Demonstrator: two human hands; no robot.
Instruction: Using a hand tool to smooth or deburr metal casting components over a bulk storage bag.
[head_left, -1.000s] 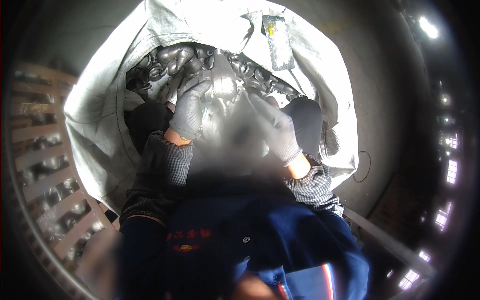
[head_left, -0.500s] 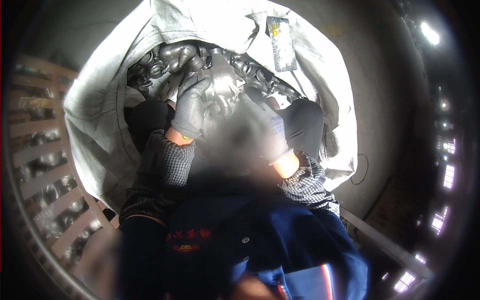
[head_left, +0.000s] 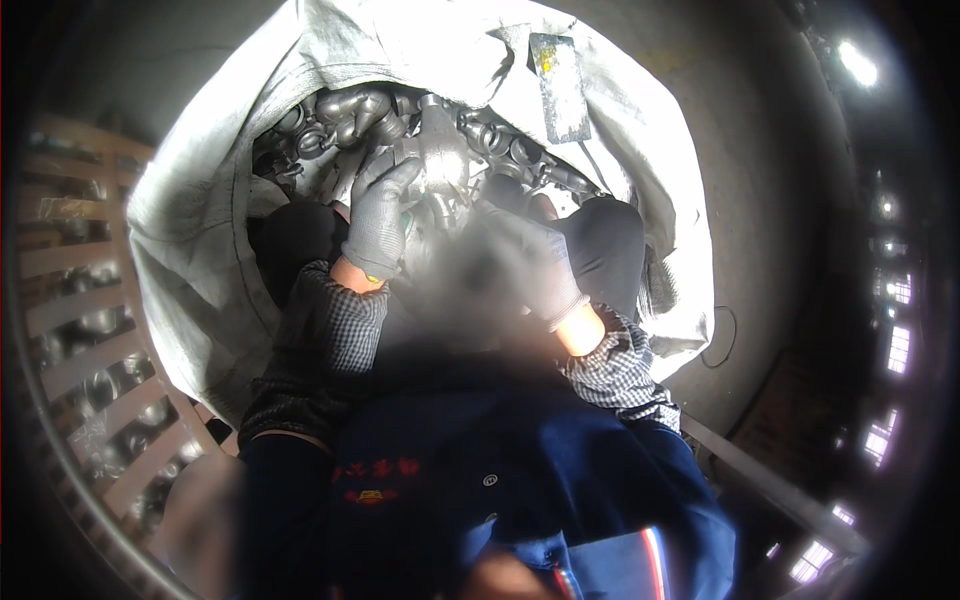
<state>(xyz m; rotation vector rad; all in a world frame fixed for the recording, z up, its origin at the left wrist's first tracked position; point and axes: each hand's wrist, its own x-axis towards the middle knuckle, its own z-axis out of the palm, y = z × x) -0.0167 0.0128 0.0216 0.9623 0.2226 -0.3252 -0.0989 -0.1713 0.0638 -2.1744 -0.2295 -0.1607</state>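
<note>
My left hand [head_left: 380, 215], in a grey knit glove, is closed on the left side of a grey metal casting [head_left: 443, 155]. The casting has a rounded body, a narrow neck at its far end and a short stub at its near end. My right hand [head_left: 530, 260], gloved too, hovers just right of the stub. Its fingers are smeared by a hazy patch, so I cannot see whether they touch the casting or hold a tool. Beyond both hands lie several grey metal pipe fittings [head_left: 365, 115] inside a large white woven sack [head_left: 200, 230].
The sack's rolled rim surrounds my hands and knees. A worn dark and white tag [head_left: 562, 90] lies on its far right side. At left, a slatted crate [head_left: 80, 315] holds more shiny metal parts. A rail [head_left: 770, 485] runs at lower right.
My right hand has turned and shifted slightly, its fingers pointing more to the left. The casting has tilted a little in my left hand, which stays closed on it.
</note>
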